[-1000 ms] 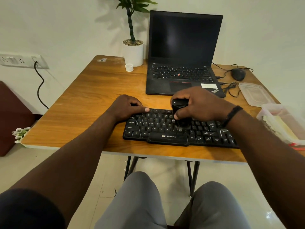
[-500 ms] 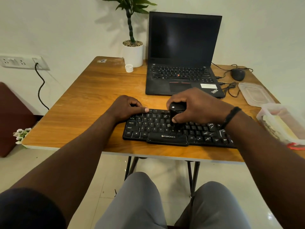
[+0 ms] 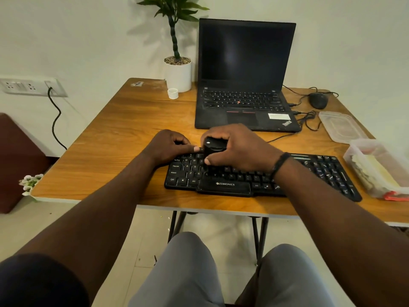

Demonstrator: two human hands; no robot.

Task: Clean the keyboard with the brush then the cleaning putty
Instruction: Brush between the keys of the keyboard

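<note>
A black Zebronics keyboard (image 3: 321,171) lies along the table's front edge. My right hand (image 3: 241,147) grips a short black brush (image 3: 213,149) upright, its lower end down on the keys at the keyboard's left part. My left hand (image 3: 169,147) rests on the keyboard's top left corner, its fingers curled and the thumb pressed along the back edge, holding it still. The brush's bristles are hidden by my fingers. No putty can be told apart in view.
An open black laptop (image 3: 243,63) stands behind the keyboard on the wooden table (image 3: 115,134). A potted plant (image 3: 178,72) and a small white cap (image 3: 172,93) sit at the back. A mouse (image 3: 318,100), a clear lid (image 3: 340,126) and a plastic container (image 3: 374,167) are at the right.
My right hand has slid the brush leftward across the keys, from the keyboard's middle toward my left hand. The left hand has stayed on the corner.
</note>
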